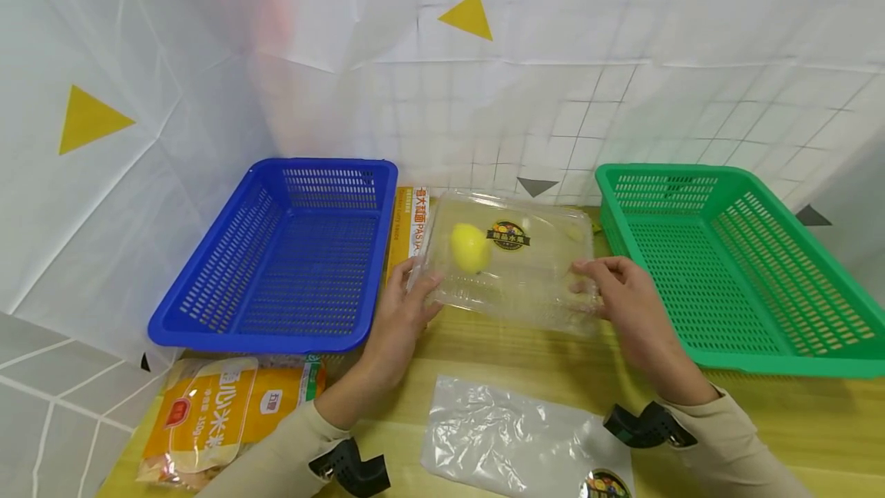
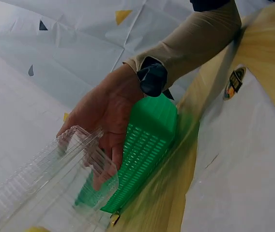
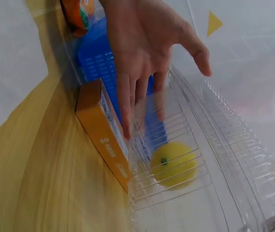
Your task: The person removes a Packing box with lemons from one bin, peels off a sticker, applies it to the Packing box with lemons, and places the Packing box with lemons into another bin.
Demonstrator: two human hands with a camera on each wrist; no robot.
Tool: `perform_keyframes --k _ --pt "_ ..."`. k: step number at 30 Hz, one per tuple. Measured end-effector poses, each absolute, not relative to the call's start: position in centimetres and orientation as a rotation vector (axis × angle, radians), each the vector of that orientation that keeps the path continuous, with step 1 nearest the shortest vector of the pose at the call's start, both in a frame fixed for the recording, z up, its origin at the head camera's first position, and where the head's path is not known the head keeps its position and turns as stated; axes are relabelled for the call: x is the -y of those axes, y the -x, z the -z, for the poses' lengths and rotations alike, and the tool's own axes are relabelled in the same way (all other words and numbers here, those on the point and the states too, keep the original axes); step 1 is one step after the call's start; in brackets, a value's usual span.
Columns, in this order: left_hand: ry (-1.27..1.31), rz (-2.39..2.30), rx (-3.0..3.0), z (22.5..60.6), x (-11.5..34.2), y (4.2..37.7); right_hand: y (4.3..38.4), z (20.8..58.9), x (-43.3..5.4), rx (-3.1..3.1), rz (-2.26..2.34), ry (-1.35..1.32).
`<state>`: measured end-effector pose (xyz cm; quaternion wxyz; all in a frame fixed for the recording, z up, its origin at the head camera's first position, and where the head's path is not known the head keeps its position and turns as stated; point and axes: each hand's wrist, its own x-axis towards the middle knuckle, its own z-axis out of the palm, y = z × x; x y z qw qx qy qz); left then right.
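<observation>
A clear plastic fruit box (image 1: 546, 252) with a dark label (image 1: 509, 235) hangs tilted above the table, between both hands. One yellow lemon (image 1: 469, 247) lies in its left part and shows through the ribbed wall in the right wrist view. The left hand (image 1: 394, 329) supports the box's left end on straight fingers; its thumb stands spread apart in the right wrist view. At the other end, the right hand (image 1: 632, 310) grips the edge, thumb on the lid side and fingers underneath. A flat clear bag (image 1: 512, 433) with a similar label lies in front.
A blue basket (image 1: 276, 343) stands at left and a green basket (image 1: 781, 362) at right. Behind the box, a pasta carton (image 1: 404, 229) lies against the blue basket. An orange food bag (image 1: 228, 417) rests at front left. White sheeting (image 1: 387, 121) hangs behind the table.
</observation>
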<state>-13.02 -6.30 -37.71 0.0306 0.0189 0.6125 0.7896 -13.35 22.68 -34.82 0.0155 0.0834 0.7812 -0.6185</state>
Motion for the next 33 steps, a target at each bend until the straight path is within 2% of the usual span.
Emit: perform_keyframes --k 5,11,23,33 --pt "-0.009 -2.54 -1.65 38.4 5.9 12.7 13.2 34.7 -22.1 -2.404 1.876 -0.329" --pt "0.011 -2.362 -1.54 39.1 4.7 11.4 12.5 35.3 -20.7 -2.297 1.921 -0.376" --pt "-0.05 -2.486 -1.469 38.7 2.5 10.8 10.1 36.2 -16.6 -2.106 2.232 -0.276" --pt "-0.025 -2.485 -1.518 37.4 1.8 10.3 8.9 35.8 -15.6 -2.154 2.284 -0.259"
